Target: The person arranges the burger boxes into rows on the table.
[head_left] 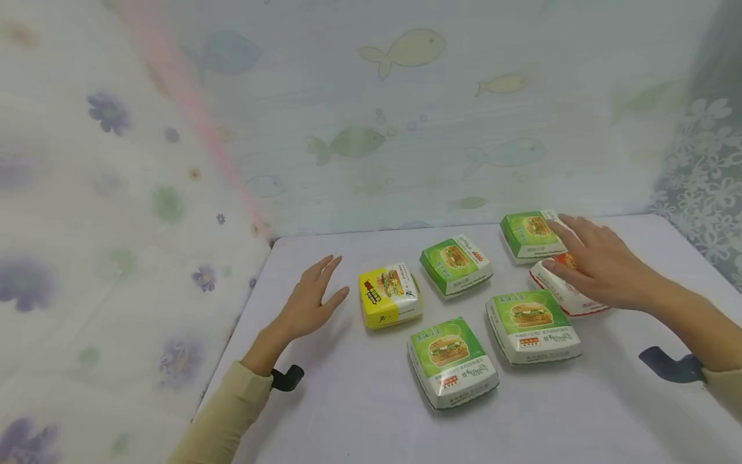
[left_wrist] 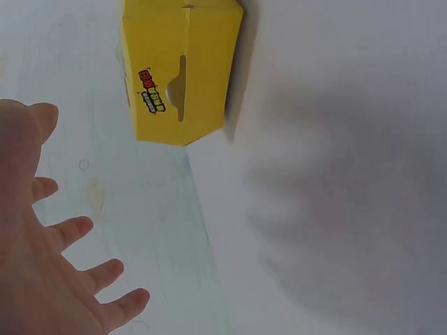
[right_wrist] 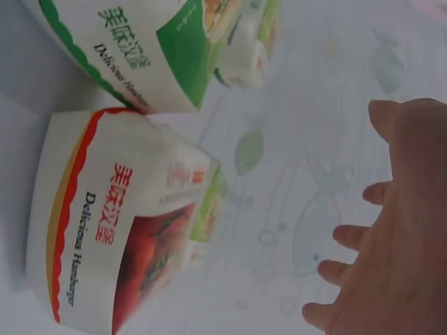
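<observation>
My left hand [head_left: 311, 301] is held above the table, fingers extended, just left of a yellow burger box [head_left: 391, 296]. That box's slotted yellow side shows at the top of the left wrist view. Over the right side, my right hand [head_left: 599, 264] has its fingers spread and holds nothing. In the head view it partly covers a red and white burger box [head_left: 570, 299] and overlaps the corner of a green burger box [head_left: 530, 237] behind. The right wrist view shows the red-edged box [right_wrist: 91, 216] to the left of the hand, apart from its fingers.
Three more green and white burger boxes lie on the white table [head_left: 348, 399]: one at the back middle [head_left: 456, 265], one beside the red box [head_left: 532, 327], one nearest the front [head_left: 452, 362]. A fish-patterned curtain [head_left: 406, 129] hangs behind, a flowered one [head_left: 104, 225] at left.
</observation>
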`<state>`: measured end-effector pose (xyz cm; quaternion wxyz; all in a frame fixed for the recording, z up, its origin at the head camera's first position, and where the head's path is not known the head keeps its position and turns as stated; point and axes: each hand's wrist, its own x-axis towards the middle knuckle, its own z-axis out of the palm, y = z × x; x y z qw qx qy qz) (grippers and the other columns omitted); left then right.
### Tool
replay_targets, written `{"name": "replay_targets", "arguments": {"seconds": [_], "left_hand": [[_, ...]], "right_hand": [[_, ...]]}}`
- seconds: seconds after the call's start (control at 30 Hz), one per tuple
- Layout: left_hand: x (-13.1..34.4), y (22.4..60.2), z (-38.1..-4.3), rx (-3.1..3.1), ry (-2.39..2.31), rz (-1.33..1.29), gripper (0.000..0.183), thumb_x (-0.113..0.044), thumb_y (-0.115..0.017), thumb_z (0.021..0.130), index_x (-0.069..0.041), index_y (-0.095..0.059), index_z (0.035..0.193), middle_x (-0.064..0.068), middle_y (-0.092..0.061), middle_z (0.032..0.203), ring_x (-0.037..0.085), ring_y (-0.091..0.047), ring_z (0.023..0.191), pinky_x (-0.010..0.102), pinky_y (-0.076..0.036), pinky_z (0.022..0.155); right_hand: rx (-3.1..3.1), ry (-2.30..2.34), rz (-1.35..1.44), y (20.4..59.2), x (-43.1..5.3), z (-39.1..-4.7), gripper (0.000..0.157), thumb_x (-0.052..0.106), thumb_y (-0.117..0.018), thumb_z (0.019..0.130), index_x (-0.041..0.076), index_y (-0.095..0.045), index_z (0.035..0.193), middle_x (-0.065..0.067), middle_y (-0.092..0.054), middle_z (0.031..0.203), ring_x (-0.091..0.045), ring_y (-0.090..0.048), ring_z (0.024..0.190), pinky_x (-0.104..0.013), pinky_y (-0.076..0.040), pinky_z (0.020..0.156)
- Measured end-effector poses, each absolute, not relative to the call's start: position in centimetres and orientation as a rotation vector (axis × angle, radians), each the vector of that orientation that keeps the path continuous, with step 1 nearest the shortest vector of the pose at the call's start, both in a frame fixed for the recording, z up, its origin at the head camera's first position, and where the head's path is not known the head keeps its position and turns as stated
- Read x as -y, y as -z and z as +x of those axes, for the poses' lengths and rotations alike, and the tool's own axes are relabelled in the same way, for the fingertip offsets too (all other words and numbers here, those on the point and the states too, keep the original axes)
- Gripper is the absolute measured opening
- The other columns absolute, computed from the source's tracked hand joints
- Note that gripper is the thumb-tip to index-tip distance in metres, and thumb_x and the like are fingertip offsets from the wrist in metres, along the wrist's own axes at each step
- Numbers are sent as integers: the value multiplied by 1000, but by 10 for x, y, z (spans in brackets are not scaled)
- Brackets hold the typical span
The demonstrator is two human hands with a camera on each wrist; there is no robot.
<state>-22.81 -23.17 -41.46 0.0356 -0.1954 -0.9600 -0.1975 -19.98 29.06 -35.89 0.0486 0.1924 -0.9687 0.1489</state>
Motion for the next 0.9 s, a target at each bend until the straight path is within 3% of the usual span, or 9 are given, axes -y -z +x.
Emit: {"name": "replay_targets", "arguments": {"seconds": [0.23, 0.6, 0.9], "left_hand": [[228, 418, -224, 2975, 753, -596, 72, -45, -55, 105, -21, -21, 164, 9, -20, 169, 36, -21, 154, 65, -26, 118], [220, 417, -224, 2960, 989, -625, 74, -42, -58, 105, -19, -19, 164, 8, -21, 168, 31, -20, 155, 60, -24, 121], [210, 420, -225, 3009, 1043, -627, 76, -37, -58, 105, -16, -15, 164, 12, -20, 168, 31, -18, 156, 57, -23, 122]], "right_hand": [[2870, -551, 689, 368, -277, -200, 83, 32, -69, 98, 7, -22, 162, -30, -26, 160, -55, -26, 142, -73, -23, 110], [3013, -886, 659, 361, -249, -205, 85, 43, -62, 103, 6, -14, 163, -27, -14, 166, -52, -18, 149, -76, -24, 111], [3006, -1027, 697, 358, -217, -207, 76, 38, -61, 104, 2, -23, 160, -28, -28, 161, -49, -37, 142, -70, -38, 107]]}}
